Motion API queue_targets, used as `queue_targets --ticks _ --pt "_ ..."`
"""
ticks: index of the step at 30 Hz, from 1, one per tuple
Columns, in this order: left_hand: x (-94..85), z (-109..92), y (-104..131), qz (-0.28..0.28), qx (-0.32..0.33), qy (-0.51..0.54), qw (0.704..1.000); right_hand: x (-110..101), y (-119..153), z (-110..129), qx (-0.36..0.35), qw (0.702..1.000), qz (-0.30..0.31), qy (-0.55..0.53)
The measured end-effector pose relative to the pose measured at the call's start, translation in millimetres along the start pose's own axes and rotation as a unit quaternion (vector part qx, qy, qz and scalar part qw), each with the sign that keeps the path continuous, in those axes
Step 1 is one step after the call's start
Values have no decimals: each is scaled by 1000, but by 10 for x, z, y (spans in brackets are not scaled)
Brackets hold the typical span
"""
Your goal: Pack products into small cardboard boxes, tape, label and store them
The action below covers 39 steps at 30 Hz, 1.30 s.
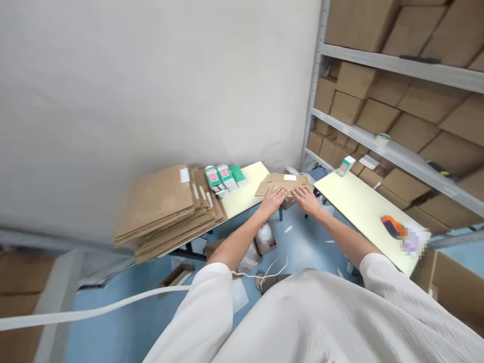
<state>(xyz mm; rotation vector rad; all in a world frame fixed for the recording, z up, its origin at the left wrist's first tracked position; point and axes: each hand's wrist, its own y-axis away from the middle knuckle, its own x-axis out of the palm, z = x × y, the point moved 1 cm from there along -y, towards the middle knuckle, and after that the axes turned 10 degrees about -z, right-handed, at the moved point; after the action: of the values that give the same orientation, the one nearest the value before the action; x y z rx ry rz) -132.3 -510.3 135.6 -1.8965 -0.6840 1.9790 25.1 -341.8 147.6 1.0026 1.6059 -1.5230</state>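
A flattened cardboard box (275, 179) with a white label (290, 177) on top spans the gap between two tables in the head view. My left hand (274, 200) grips its near edge on the left side, fingers laid over the top. To the right, my right hand (307, 200) grips the same edge, fingers bent over the cardboard. Both thumbs and whatever lies under the sheet are mostly hidden. Beside my left hand, several green-and-white packets (224, 176) lie on the left table (254, 176).
A stack of flattened cartons (159, 201) overhangs the left table. On the right table (340, 194) are a green-and-white box (345, 165) and an orange-and-dark tool (393, 226). Shelves (393, 146) hold many cartons. A white cable (113, 303) crosses the lower left; open boxes (265, 239) stand on the floor.
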Motion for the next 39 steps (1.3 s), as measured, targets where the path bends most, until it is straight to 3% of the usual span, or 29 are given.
queue_targets --ticks 4,9,13,17,22,29,39 --pt "501 -619 -543 21 56 57 997 -208 721 -534 67 996 53 23" --pt "920 -1285 -1142 79 116 114 984 -519 1428 -981 169 978 107 53" --pt "1202 -1689 -1520 118 161 149 968 -674 1829 -1199 241 959 131 70" --pt "1532 -1953 -1832 149 205 179 951 -706 2099 -1382 293 941 152 79" --pt "1976 -2087 -2207 185 256 205 926 -622 2219 -1634 366 910 176 87" --pt "2523 -2020 -2695 228 299 225 899 -362 2070 -2006 441 872 192 94" --pt "2958 -1766 -2976 241 281 242 897 -53 1990 -2366 521 822 217 71"
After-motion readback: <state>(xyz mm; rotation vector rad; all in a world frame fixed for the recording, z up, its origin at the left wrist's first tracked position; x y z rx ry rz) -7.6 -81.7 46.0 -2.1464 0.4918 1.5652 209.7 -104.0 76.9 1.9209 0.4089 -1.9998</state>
